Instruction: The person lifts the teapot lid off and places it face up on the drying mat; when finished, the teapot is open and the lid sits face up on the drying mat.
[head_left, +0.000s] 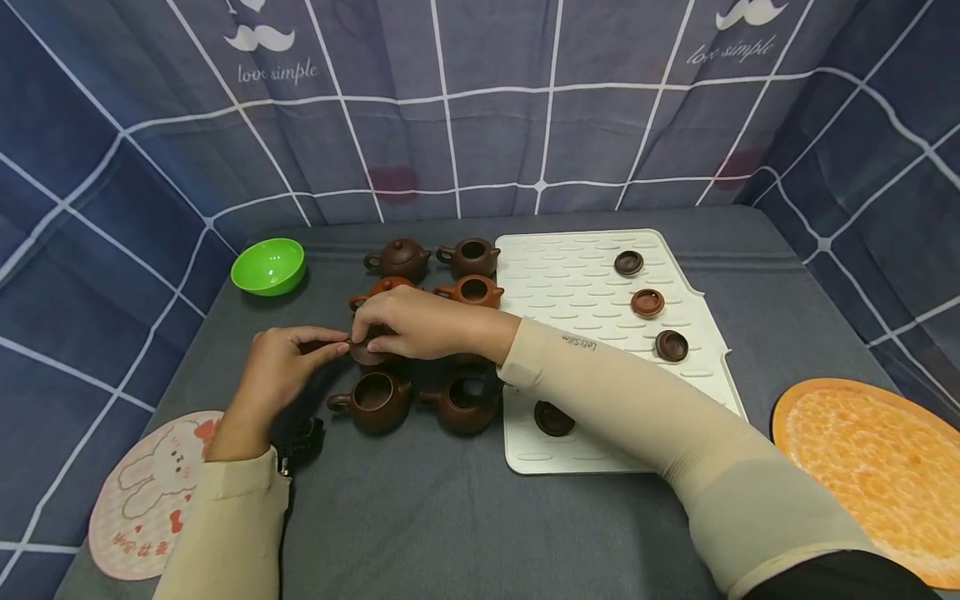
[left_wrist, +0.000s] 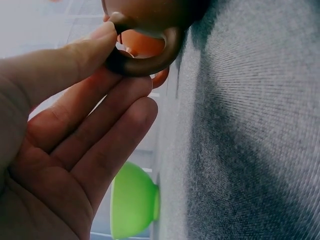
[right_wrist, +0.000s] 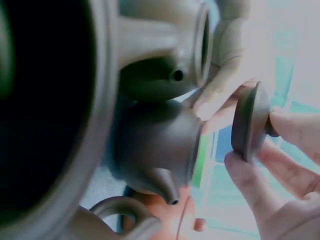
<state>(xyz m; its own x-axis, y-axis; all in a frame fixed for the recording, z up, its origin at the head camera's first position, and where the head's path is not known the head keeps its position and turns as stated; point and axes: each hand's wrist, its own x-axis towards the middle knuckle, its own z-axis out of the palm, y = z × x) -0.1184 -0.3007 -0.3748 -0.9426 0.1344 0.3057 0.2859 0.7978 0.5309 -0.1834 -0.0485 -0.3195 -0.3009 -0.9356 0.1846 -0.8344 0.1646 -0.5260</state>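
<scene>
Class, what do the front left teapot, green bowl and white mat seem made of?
Front left teapot: probably fired clay, smooth brown with a low sheen.
Green bowl: likely plastic, evenly coloured and slightly shiny.
White mat: matt; moulded ridges suggest silicone or plastic.

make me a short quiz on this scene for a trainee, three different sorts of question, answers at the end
1. True or false: the right hand holds a lid apart from the teapot that the left hand touches.

2. Which part of that teapot does the left hand pinch?
a) the spout
b) the handle
c) the rim

3. How many loose lids show on the white mat in the head view?

Key:
1. True; the right wrist view shows a gap between them.
2. b
3. Four
</scene>
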